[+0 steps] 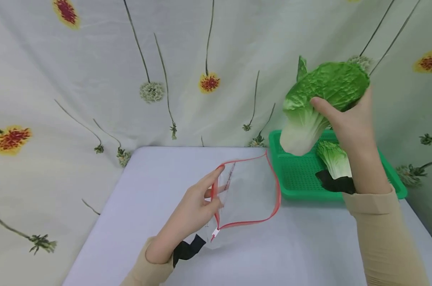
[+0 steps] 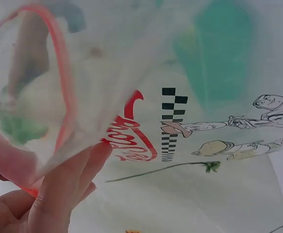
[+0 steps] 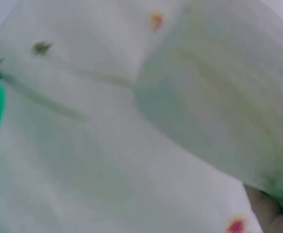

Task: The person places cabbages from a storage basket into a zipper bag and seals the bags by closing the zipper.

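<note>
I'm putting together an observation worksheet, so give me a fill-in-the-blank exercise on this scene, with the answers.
1. The right hand holds up a cabbage whose leafy end is coloured ____.
2. The left hand grips a clear bag by its rim, which is coloured ____.
3. Seen from the person's side, the basket stands to the ____ of the bag.
4. The cloth behind the table is printed with stems and yellow-and-red ____.

Missing words: green; red; right; flowers.
</note>
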The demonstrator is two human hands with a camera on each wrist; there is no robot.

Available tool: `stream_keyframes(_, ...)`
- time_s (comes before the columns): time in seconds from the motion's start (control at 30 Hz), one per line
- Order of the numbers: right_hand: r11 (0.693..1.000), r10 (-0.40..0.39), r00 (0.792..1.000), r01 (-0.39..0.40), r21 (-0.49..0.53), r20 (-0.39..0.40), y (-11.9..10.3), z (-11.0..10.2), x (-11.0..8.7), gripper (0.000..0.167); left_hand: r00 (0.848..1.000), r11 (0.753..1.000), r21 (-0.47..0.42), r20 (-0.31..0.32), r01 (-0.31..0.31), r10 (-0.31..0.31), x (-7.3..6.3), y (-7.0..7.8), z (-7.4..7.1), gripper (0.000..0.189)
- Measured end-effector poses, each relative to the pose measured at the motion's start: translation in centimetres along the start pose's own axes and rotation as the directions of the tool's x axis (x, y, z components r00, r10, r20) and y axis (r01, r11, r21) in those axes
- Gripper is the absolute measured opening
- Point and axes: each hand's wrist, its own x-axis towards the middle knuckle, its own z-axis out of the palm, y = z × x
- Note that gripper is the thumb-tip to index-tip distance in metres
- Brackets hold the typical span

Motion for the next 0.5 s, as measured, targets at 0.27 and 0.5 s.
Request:
stream_keyframes(0.27, 0.705, -0.546, 0.821, 0.342, 0.621, 0.168, -2.5, 4.3, -4.1, 0.066, 0.995, 0.997, -0.016, 0.070, -0.069, 0.070, 0.4, 0.4, -0.2, 0.069)
stream_keyframes(0.5, 0.870, -0.451, 0.562, 0.451, 0.200, 0.694, -1.4, 5.9, -6.5, 0.072, 0.991, 0.998, -0.033, 0.123, -0.050, 0.054, 0.7, -0.2, -0.8, 0.043)
